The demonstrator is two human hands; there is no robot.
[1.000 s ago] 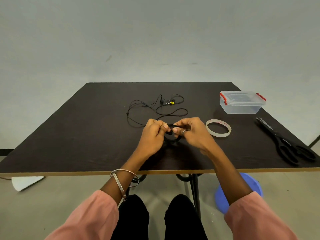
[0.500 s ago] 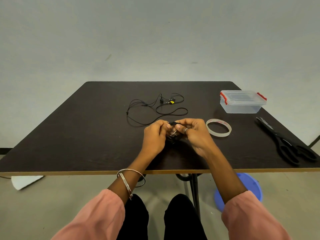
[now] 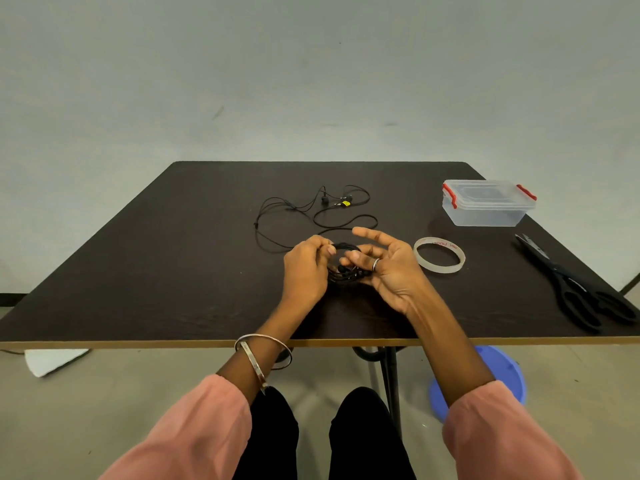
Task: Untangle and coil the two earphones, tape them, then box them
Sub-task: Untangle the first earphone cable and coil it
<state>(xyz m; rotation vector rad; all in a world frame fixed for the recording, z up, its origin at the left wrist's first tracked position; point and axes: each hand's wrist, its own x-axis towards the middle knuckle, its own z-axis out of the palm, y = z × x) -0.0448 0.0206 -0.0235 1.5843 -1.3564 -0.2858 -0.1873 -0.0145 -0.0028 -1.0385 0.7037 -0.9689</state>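
Observation:
A coiled black earphone [image 3: 344, 270] hangs just above the dark table [image 3: 173, 271] between both hands. My left hand [image 3: 306, 270] pinches the coil's left side. My right hand [image 3: 388, 265] has turned palm up, index finger stretched out, while its thumb and middle fingers still touch the coil's right side. A second black earphone [image 3: 311, 216] lies loose and spread out on the table behind my hands. A clear tape roll [image 3: 439, 255] lies flat to the right of my right hand. The clear plastic box [image 3: 486, 202] with red clips stands closed at the back right.
Black scissors [image 3: 575, 285] lie near the table's right edge. A blue stool [image 3: 498, 379] stands on the floor under the right side. The table's front edge runs just below my wrists.
My right hand has rolled palm up and spread its fingers; earlier both hands were closed tight over the coil. The coil now shows more between them.

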